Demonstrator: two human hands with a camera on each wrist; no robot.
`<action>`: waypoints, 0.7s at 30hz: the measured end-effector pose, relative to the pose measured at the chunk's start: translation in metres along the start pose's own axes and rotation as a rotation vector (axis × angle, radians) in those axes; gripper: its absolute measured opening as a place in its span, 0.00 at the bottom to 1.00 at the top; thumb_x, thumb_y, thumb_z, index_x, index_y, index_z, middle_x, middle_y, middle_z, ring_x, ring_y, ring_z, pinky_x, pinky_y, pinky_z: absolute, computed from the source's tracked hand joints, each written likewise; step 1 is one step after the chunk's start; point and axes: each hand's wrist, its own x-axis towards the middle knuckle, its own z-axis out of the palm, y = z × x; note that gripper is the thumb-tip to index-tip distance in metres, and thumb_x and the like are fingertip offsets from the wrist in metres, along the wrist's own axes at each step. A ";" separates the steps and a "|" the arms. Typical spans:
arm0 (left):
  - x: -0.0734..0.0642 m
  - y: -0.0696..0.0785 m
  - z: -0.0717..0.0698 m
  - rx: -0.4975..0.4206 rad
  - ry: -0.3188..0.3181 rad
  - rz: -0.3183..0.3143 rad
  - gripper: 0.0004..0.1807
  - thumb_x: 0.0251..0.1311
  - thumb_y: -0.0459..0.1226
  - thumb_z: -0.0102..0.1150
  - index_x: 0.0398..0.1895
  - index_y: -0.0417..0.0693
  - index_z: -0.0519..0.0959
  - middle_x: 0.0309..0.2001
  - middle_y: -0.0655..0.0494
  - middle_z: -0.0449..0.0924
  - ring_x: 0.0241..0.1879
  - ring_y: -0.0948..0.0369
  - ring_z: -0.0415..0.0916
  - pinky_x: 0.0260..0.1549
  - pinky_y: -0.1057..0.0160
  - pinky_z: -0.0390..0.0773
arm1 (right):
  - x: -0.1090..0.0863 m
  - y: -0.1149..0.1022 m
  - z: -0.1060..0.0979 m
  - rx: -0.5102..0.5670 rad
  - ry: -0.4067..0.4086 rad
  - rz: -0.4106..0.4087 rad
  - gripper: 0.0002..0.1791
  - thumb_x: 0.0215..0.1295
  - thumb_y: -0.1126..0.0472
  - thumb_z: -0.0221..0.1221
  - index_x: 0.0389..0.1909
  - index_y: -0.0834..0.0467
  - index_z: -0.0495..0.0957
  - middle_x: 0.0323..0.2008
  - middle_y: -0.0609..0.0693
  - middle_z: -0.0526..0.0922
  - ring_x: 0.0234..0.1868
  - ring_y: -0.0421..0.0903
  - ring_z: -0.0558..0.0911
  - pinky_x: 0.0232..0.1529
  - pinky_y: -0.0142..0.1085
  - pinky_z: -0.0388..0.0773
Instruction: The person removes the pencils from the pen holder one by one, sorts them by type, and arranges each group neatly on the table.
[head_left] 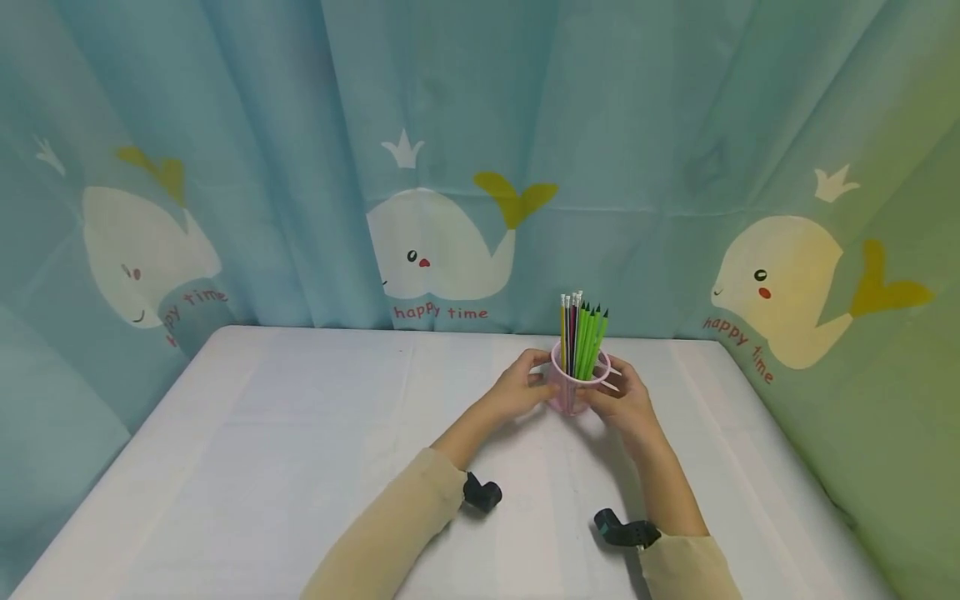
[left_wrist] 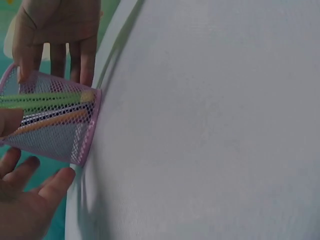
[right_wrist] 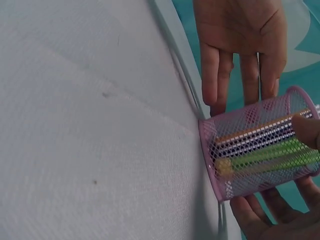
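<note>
A pink mesh pencil cup stands near the far edge of the table with a bundle of pencils in it. Green pencils with dark points fill its right side; several darker and yellow pencils with pale ends stand at its left. My left hand holds the cup from the left, the thumb across its near side. From the right, my right hand grips it with the thumb in front and the fingers around the side. Both wrist views show the mesh cup between the two hands.
A white cloth covers the table. Behind its far edge hangs a blue-green curtain printed with whales, which also runs along both sides. Each wrist wears a black camera on a strap.
</note>
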 end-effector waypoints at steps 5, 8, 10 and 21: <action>-0.003 -0.002 -0.006 -0.050 0.018 0.005 0.31 0.61 0.29 0.64 0.65 0.38 0.61 0.69 0.37 0.66 0.66 0.40 0.69 0.65 0.51 0.72 | -0.003 -0.002 0.006 -0.005 -0.055 -0.026 0.43 0.62 0.68 0.64 0.75 0.62 0.52 0.71 0.66 0.63 0.69 0.62 0.68 0.52 0.24 0.76; -0.007 -0.001 -0.010 -0.027 0.008 0.004 0.34 0.60 0.29 0.65 0.67 0.40 0.60 0.68 0.37 0.67 0.65 0.41 0.70 0.64 0.52 0.74 | -0.004 -0.002 0.010 -0.011 -0.079 -0.041 0.42 0.63 0.69 0.64 0.74 0.63 0.53 0.71 0.66 0.63 0.69 0.63 0.68 0.53 0.24 0.75; -0.010 0.000 -0.013 -0.001 0.009 -0.001 0.36 0.59 0.30 0.67 0.69 0.42 0.60 0.68 0.38 0.67 0.64 0.42 0.71 0.63 0.52 0.75 | -0.004 -0.002 0.012 -0.012 -0.090 -0.051 0.41 0.63 0.69 0.64 0.73 0.64 0.54 0.70 0.66 0.64 0.68 0.63 0.69 0.53 0.24 0.75; -0.029 0.001 -0.023 0.049 0.050 -0.021 0.37 0.58 0.34 0.70 0.68 0.45 0.61 0.64 0.41 0.72 0.61 0.45 0.75 0.62 0.52 0.75 | -0.005 0.001 0.024 -0.022 -0.155 -0.074 0.40 0.60 0.69 0.66 0.72 0.61 0.58 0.67 0.66 0.68 0.66 0.64 0.71 0.52 0.26 0.76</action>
